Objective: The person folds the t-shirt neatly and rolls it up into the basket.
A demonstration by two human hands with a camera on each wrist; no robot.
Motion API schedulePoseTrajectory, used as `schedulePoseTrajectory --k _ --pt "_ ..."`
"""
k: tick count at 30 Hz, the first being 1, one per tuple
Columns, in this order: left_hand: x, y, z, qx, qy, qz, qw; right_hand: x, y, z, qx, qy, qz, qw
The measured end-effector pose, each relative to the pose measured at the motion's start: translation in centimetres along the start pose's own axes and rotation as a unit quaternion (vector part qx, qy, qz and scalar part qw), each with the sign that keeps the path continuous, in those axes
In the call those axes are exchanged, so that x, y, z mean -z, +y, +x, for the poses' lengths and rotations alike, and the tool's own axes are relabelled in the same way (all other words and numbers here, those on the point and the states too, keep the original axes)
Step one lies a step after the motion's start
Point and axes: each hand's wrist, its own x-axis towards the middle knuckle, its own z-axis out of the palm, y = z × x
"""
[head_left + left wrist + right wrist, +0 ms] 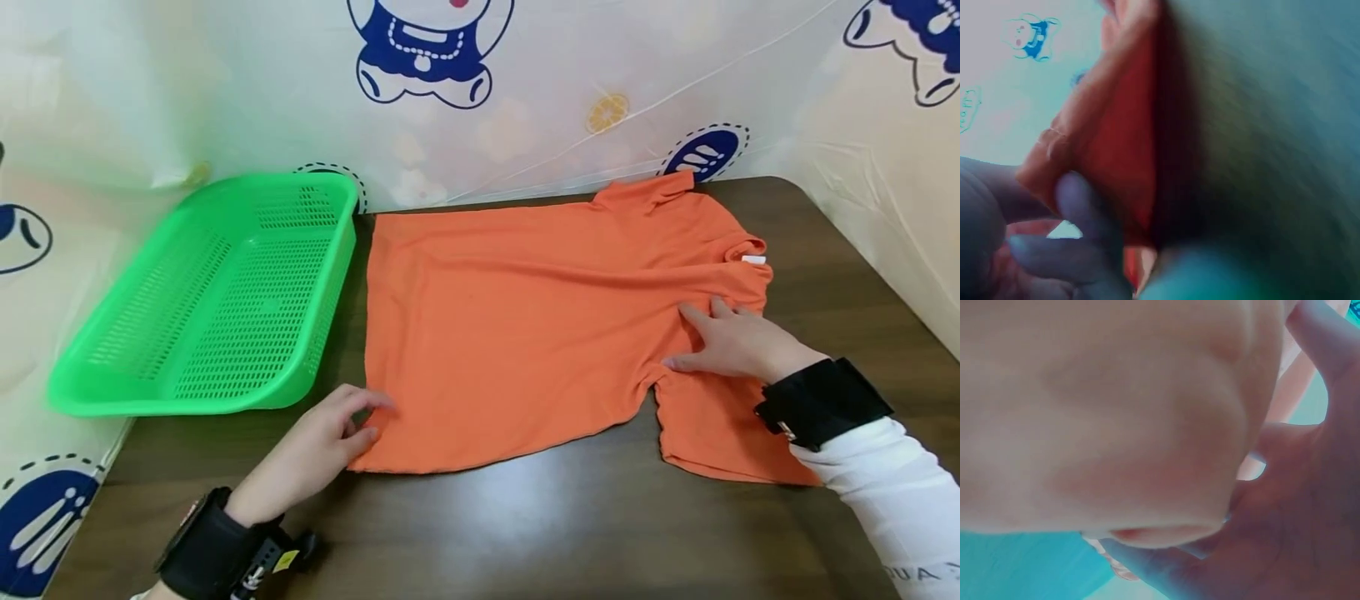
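An orange T-shirt (510,333) lies spread on the table, its hem to the left and its collar, with a white label, to the right. My left hand (333,429) is at the near hem corner, fingers bent. In the left wrist view its thumb and fingers pinch the raised orange edge (1085,144). My right hand (738,342) rests on the shirt near the shoulder and the near sleeve, its fingers spread. In the right wrist view the cloth (1116,425) fills much of the picture and covers part of that hand.
A green plastic basket (322,333) with perforated sides stands left of the shirt, with nothing in it. The brown wooden table (525,533) meets a printed plastic sheet (247,108) at the back and sides. Black bands (821,404) are on both wrists.
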Motion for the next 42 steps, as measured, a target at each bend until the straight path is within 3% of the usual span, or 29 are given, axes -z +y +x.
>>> schedulePoseTrajectory --k 5,14,20,23,26,30,32,39,42 --pt "-0.6 -0.4 -0.5 -0.046 0.042 0.081 0.9947 0.0 0.0 0.0 -0.002 0.005 -0.001 1.0000" --pt "0.0 -1.6 -0.7 -0.093 0.104 0.110 0.9841 -0.2 0.2 -0.6 -0.001 -0.001 0.002 1.0000" --pt "0.7 -0.9 -0.3 -0.144 0.141 0.156 0.9670 -0.4 0.1 -2.1 -0.018 -0.008 -0.013 0.9997" --pt "1.1 -0.4 -0.1 -0.147 0.150 0.184 0.9603 -0.5 -0.4 -3.1 -0.039 -0.009 -0.037 0.9985" --pt "1.2 0.1 0.0 -0.134 0.143 0.222 0.9552 -0.6 -0.9 -4.3 -0.039 0.012 -0.075 0.9964" --pt "0.8 1.1 0.6 -0.121 0.134 0.264 0.9475 -0.5 -1.4 -5.7 -0.002 0.064 -0.134 0.9889" --pt "0.6 1.6 1.2 -0.116 0.121 0.269 0.9483 -0.3 -1.6 -6.0 0.024 0.081 -0.141 0.9865" --pt "-0.4 3.8 5.3 -0.081 0.006 0.246 0.9660 -1.4 -2.0 -5.5 0.027 0.038 -0.037 0.9982" --pt "-1.0 4.2 7.1 -0.048 -0.052 0.254 0.9647 -2.5 -1.9 -5.7 0.033 0.027 -0.006 0.9991"
